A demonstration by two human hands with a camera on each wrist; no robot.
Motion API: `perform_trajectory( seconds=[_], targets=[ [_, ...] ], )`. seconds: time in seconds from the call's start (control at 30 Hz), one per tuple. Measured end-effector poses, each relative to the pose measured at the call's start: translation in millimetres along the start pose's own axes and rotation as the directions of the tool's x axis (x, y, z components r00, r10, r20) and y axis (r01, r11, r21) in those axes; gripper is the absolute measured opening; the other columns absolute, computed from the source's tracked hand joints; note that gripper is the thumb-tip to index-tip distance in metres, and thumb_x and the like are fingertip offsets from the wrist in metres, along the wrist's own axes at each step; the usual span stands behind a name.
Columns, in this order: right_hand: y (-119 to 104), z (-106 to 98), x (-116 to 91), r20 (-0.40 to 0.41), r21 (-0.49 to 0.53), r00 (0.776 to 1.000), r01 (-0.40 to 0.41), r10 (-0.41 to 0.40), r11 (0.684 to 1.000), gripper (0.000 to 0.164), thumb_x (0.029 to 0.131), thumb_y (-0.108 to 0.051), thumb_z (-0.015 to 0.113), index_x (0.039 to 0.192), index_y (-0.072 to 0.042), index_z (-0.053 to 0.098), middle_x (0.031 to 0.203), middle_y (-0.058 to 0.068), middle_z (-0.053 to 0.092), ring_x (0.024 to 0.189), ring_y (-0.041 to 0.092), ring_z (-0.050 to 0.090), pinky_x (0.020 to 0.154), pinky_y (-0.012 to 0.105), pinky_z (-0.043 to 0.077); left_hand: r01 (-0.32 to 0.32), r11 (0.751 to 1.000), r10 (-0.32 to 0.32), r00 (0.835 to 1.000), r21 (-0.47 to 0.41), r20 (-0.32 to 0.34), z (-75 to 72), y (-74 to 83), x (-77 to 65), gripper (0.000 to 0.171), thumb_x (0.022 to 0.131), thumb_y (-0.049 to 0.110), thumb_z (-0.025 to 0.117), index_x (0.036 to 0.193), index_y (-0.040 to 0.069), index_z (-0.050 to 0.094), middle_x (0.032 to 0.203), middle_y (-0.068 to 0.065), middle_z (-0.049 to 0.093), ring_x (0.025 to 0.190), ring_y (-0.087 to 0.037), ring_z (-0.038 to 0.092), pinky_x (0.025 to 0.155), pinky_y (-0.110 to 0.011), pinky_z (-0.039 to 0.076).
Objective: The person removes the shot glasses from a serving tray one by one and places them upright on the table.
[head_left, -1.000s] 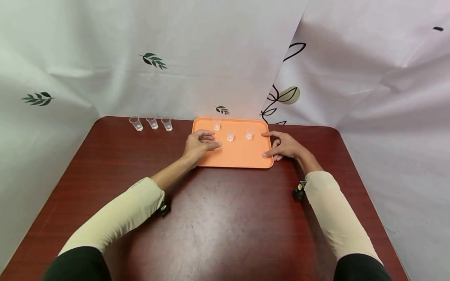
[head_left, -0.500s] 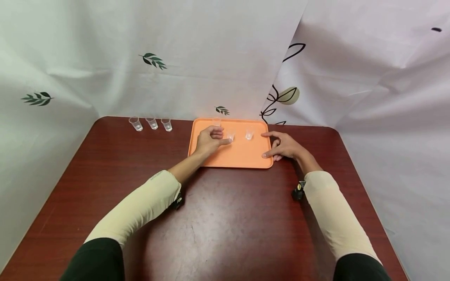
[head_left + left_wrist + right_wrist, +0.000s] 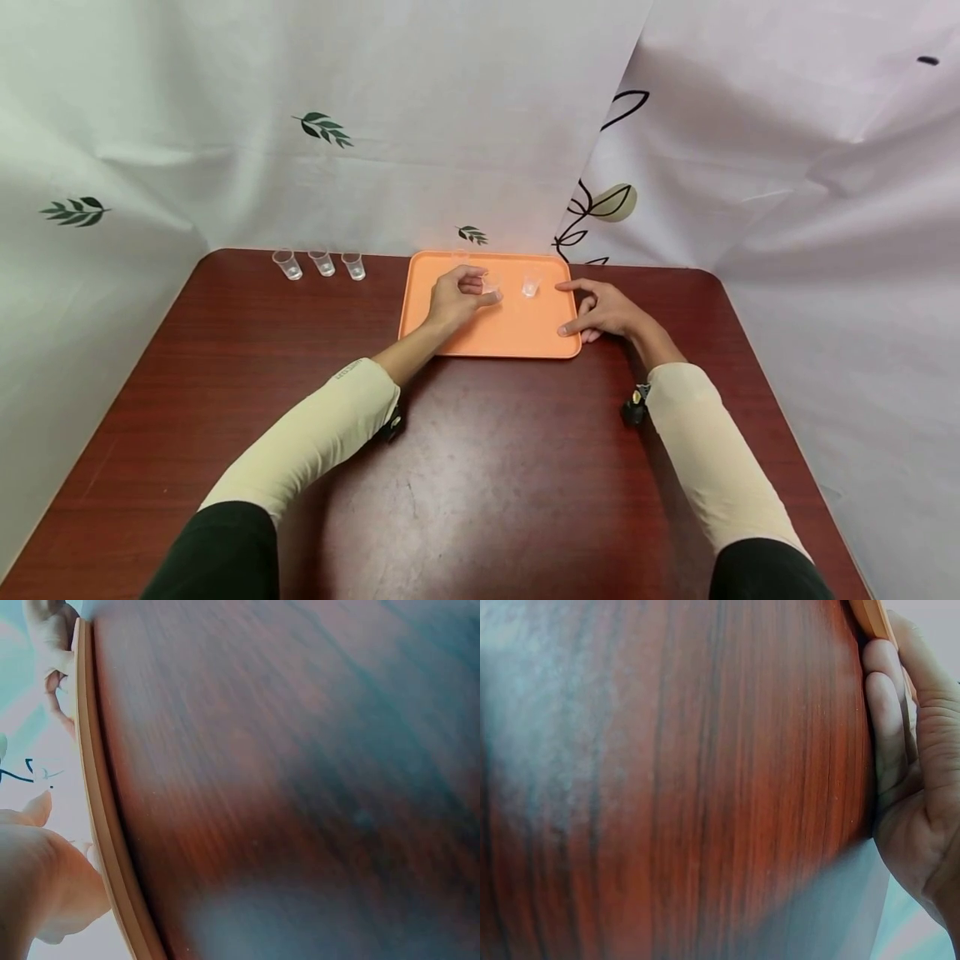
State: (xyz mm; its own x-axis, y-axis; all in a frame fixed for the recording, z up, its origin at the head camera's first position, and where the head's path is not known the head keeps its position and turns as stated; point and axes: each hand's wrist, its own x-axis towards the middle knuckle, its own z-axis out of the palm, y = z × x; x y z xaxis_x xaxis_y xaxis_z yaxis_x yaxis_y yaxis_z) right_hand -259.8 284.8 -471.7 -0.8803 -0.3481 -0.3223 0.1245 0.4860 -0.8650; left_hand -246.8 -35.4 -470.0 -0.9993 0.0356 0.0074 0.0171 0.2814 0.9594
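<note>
An orange tray [image 3: 517, 337] lies at the back of the dark red table. My left hand [image 3: 452, 302] reaches over its left half and pinches a small clear plastic cup [image 3: 491, 284] between thumb and fingers. Another clear cup [image 3: 531, 287] stands on the tray to the right of it. Behind the left hand only the rim of a third cup [image 3: 460, 256] shows. At the tray's right edge my right hand [image 3: 606, 311] holds the rim, thumb and index finger over it; in the right wrist view its other fingers [image 3: 885, 712] curl beside the tray's edge.
Three more clear cups [image 3: 321, 264] stand in a row at the table's back left. A pale leaf-patterned sheet [image 3: 405, 150] hangs close behind the table's back edge. The wooden tabletop [image 3: 480, 467] spreads in front of the tray.
My left hand has moved right and inward over the tray, from beside the cups to the middle cup, and its fingers have closed round it. The right hand has stayed at the tray's edge.
</note>
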Motion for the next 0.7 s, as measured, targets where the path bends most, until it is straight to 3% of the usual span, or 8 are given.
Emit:
perform_trajectory(
  seconds=[0.2,0.3,0.33,0.47,0.7],
  targets=[
    [0,0,1,0.001,-0.001,1.000,-0.004,0.004,1.000,0.093,0.085,-0.010,0.101,0.165,-0.018,0.056,0.068,0.001,0.063,0.049,0.010,0.066,0.054,0.028,0.065,-0.042,0.999,0.042,0.999,0.024,0.031,-2.3,-8.9,5.7,0.042,0.093,0.018,0.095,0.131,0.008,0.081,0.118,-0.010,0.080,0.108,-0.023,0.077,0.099,-0.032,0.066],
    [0,-1,0,-0.003,0.003,1.000,-0.003,0.003,1.000,0.093,0.085,-0.010,0.101,0.165,-0.018,0.056,0.069,0.001,0.063,0.049,0.010,0.066,0.054,0.028,0.065,-0.031,0.999,0.030,0.998,0.018,0.047,-5.6,-8.4,5.5,0.042,0.093,0.019,0.095,0.131,0.008,0.080,0.121,-0.011,0.081,0.109,-0.024,0.078,0.101,-0.032,0.065],
    [0,-1,0,-0.003,0.005,1.000,-0.002,0.002,1.000,0.093,0.085,-0.010,0.101,0.166,-0.018,0.055,0.069,0.001,0.063,0.049,0.010,0.066,0.054,0.028,0.065,-0.012,1.000,0.010,0.999,0.028,0.049,-7.1,-0.7,0.7,0.042,0.094,0.015,0.093,0.133,0.006,0.079,0.125,-0.015,0.080,0.113,-0.028,0.077,0.103,-0.035,0.065],
    [0,-2,0,0.002,0.011,1.000,0.000,0.000,1.000,0.094,0.085,-0.009,0.101,0.167,-0.017,0.054,0.069,0.000,0.063,0.050,0.010,0.066,0.054,0.028,0.065,0.007,1.000,-0.007,0.999,-0.007,0.041,-16.2,-0.7,-1.2,0.043,0.094,0.013,0.093,0.133,0.006,0.078,0.128,-0.016,0.079,0.117,-0.030,0.077,0.106,-0.038,0.065],
    [1,0,1,-0.002,0.018,1.000,0.003,-0.003,1.000,0.093,0.085,-0.009,0.101,0.165,-0.018,0.056,0.069,0.000,0.063,0.049,0.010,0.066,0.053,0.028,0.064,0.007,0.998,-0.006,1.000,-0.057,0.018,-37.0,-2.4,-3.7,0.040,0.092,0.008,0.092,0.130,0.004,0.078,0.117,-0.007,0.079,0.105,-0.016,0.073,0.096,-0.025,0.065]
  ],
)
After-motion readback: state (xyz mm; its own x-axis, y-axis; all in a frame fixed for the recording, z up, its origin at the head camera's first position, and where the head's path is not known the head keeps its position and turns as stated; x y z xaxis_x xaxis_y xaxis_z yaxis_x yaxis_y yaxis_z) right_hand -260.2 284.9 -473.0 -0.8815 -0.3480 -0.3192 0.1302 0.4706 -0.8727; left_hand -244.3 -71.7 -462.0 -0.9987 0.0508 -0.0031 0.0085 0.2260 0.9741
